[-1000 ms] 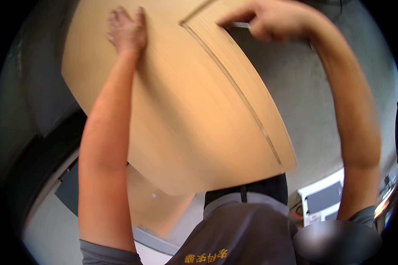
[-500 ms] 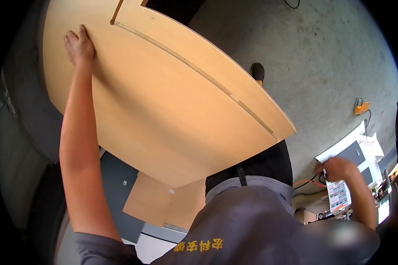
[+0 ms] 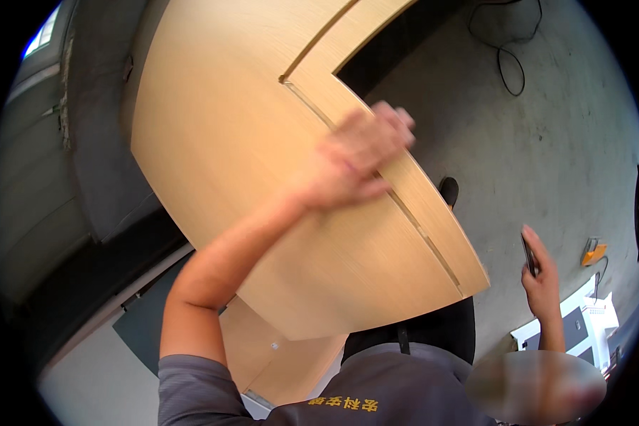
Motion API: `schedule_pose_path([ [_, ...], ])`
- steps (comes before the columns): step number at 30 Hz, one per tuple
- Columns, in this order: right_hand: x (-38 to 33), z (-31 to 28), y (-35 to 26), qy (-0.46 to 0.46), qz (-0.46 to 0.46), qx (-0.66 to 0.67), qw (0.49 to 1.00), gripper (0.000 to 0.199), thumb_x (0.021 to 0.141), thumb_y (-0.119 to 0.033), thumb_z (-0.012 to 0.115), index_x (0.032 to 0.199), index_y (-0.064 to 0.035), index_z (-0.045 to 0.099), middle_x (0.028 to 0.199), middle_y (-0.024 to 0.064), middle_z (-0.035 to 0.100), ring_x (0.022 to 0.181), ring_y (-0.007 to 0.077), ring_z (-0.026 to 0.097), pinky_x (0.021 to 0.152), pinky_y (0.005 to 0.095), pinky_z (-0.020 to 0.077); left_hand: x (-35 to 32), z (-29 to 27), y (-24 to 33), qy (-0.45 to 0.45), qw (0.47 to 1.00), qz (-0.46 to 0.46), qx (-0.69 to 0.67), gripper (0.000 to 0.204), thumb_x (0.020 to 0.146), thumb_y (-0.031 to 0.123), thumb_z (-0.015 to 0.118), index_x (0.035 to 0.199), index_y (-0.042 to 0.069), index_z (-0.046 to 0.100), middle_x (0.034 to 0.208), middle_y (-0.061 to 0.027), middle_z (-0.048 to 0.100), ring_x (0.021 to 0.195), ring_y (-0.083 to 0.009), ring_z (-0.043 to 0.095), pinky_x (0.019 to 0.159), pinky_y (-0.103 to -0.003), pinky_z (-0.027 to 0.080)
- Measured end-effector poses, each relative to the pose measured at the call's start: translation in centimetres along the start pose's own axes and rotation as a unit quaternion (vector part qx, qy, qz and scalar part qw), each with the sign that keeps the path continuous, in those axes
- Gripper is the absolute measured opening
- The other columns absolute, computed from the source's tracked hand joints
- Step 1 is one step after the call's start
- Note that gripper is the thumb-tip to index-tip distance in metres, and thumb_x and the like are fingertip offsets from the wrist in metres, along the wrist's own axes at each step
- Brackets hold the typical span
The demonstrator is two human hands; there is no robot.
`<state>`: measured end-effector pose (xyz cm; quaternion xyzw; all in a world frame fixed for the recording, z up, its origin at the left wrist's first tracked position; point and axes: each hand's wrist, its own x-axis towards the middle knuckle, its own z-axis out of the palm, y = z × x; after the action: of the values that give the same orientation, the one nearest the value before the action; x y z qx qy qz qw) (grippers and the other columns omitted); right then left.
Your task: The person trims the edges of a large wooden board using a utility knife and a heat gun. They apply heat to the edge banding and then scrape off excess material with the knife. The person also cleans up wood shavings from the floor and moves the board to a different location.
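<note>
A large light-wood panel [image 3: 263, 184] with a long narrow groove [image 3: 419, 231] along its right side lies in front of me. My left hand [image 3: 358, 156] is over the panel's right edge, across the groove. It is blurred, but its thumb stands apart from the fingers and nothing shows in it. Whether it touches the panel I cannot tell. Off to the right, away from the panel, my right hand [image 3: 543, 284] is closed round a slim dark object [image 3: 530, 257]. Its kind is hard to make out, as the fingers cover part of it.
On the grey floor [image 3: 554, 142] lies a black cable [image 3: 508, 64]. An orange box-like device [image 3: 595, 254] with a cord sits at the right, beyond a white and grey board [image 3: 582, 323]. A shoe [image 3: 448, 190] shows beside the panel. Dark grey and wood-coloured boards [image 3: 263, 348] lie at lower left.
My left hand has swung from the panel's far left to its right edge. My right hand has moved forward and up, with the dark object now in plainer sight. The whole view has shifted.
</note>
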<state>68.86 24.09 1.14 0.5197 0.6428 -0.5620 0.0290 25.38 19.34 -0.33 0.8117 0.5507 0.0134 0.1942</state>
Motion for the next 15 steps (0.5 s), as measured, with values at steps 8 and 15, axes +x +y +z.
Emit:
schedule_pose_path([
  [8,17.0,5.8,-19.0,-0.14,-0.195,0.06,0.969,0.062,0.075,0.006,0.046,0.136,-0.0014,0.056,0.127,0.0172,0.064,0.114,0.0232,0.062,0.099,0.0302,0.0464,-3.2,-1.8,-13.0,0.202,0.941,-0.252,0.1,0.071,0.096,0.04,0.045,0.154,0.004,0.027,0.161,-0.0145,0.027,0.15,-0.0295,0.022,0.123,-0.046,0.013],
  [15,22.6,9.5,-24.1,-0.183,-0.21,0.036,0.96,0.056,0.076,0.001,0.056,0.132,0.0035,0.058,0.121,0.0206,0.067,0.109,0.0237,0.065,0.095,0.0312,0.0489,-2.6,-1.2,-12.6,0.236,0.94,-0.235,0.068,0.068,0.095,0.034,0.051,0.152,0.004,0.032,0.159,-0.0144,0.031,0.149,-0.0305,0.026,0.122,-0.047,0.015],
])
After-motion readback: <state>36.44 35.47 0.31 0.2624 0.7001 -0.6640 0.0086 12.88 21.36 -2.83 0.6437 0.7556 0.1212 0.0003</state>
